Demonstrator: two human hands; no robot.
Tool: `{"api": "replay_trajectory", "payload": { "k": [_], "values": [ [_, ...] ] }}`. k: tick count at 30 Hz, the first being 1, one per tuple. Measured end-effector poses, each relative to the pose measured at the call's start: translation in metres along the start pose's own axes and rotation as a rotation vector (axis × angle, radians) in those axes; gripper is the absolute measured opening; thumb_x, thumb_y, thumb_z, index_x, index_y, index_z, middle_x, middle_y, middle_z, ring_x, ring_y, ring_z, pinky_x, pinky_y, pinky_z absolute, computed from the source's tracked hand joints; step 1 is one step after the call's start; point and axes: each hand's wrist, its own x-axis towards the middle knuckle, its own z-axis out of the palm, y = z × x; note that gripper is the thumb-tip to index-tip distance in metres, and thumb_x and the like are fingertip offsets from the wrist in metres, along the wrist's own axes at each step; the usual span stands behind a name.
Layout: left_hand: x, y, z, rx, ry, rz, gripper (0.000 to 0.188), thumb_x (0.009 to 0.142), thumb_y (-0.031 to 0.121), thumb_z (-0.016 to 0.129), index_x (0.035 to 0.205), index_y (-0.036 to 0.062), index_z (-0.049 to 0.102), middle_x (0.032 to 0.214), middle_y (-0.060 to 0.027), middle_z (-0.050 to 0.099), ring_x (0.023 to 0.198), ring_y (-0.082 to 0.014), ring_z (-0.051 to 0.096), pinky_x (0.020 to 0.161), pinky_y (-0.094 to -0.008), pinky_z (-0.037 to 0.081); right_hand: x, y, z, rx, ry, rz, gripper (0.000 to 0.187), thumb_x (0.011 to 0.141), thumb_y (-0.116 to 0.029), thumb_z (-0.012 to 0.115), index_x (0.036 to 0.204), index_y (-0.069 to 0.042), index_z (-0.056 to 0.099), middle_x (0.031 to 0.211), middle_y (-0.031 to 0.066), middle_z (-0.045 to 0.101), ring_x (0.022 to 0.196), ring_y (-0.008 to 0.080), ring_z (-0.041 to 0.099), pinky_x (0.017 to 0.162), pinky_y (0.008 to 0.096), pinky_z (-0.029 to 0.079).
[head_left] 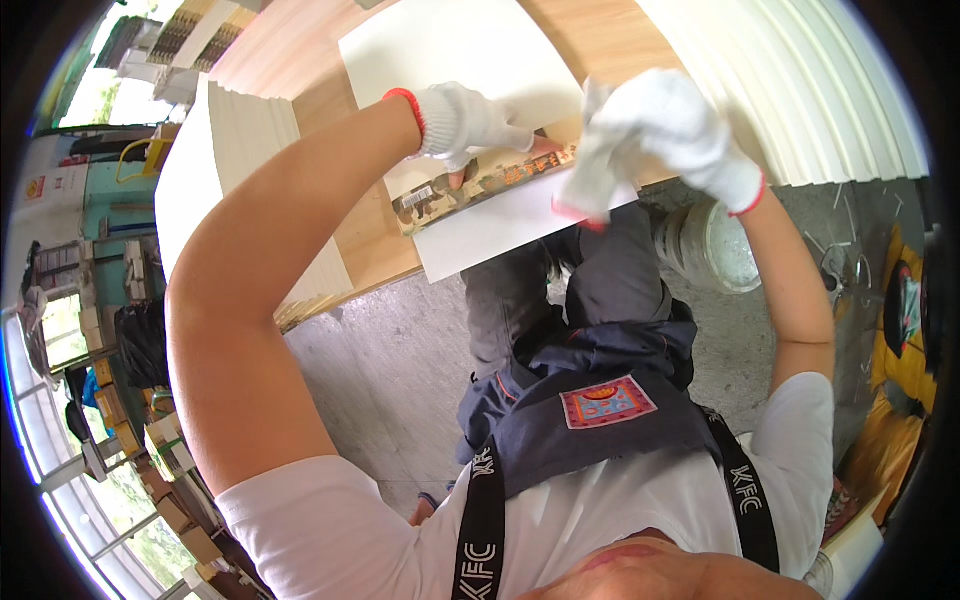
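Note:
My left hand (478, 128), in a white knit glove with bare fingertips, lies with fingers spread on a printed strip (470, 193). The strip is tan with small pictures and a barcode, and runs along the lower edge of a large white sheet (450, 50). A white flap (480, 238) sticks out from the strip past the table's near edge. My right hand (665, 125), also gloved, is closed and slightly blurred over the strip's right end. A bunched white glove with a red cuff (592, 185) hangs from it; its contact with the strip is unclear.
White sheets are stacked on the wooden table (375, 235), in a left pile (240, 190) and a large right pile (790, 90). A round, pale bucket-like container (722, 250) stands on the grey floor below the right side. Shelves and boxes (180, 500) line the far left.

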Motion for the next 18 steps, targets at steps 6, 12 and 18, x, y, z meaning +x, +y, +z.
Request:
{"api": "replay_trajectory", "payload": {
  "k": [6, 12, 18],
  "values": [
    [0.013, -0.006, 0.014, -0.148, 0.002, 0.01, 0.083, 0.069, 0.009, 0.082, 0.141, 0.0299, 0.044, 0.124, -0.0051, 0.061, 0.098, -0.0318, 0.069, 0.082, -0.046, 0.055, 0.007, -0.006, 0.044, -0.634, -0.075, -0.231, 0.029, 0.073, -0.015, 0.072, 0.102, -0.013, 0.07, 0.086, -0.0015, 0.062, 0.08, 0.0181, 0.061, 0.075, 0.0317, 0.048],
    [-0.017, 0.007, -0.01, 0.037, 0.143, 0.17, 0.093, 0.067, 0.006, 0.083, 0.146, 0.0275, 0.038, 0.127, -0.0074, 0.062, 0.102, -0.0326, 0.067, 0.087, -0.0451, 0.055, 0.046, -0.042, 0.124, -0.619, 0.02, -0.165, 0.017, 0.077, -0.017, 0.068, 0.093, -0.01, 0.067, 0.084, 0.0036, 0.063, 0.078, 0.0199, 0.061, 0.068, 0.032, 0.051],
    [-0.014, 0.012, -0.013, -0.112, 0.057, 0.039, 0.106, 0.065, 0.001, 0.078, 0.152, 0.0377, 0.029, 0.129, -0.0043, 0.061, 0.099, -0.0323, 0.068, 0.081, -0.0443, 0.057, 0.101, -0.07, 0.213, -0.472, 0.03, -0.227, 0.02, 0.072, -0.028, 0.07, 0.08, -0.01, 0.067, 0.084, 0.0061, 0.061, 0.08, 0.0241, 0.062, 0.066, 0.0398, 0.053]
  ]
}}
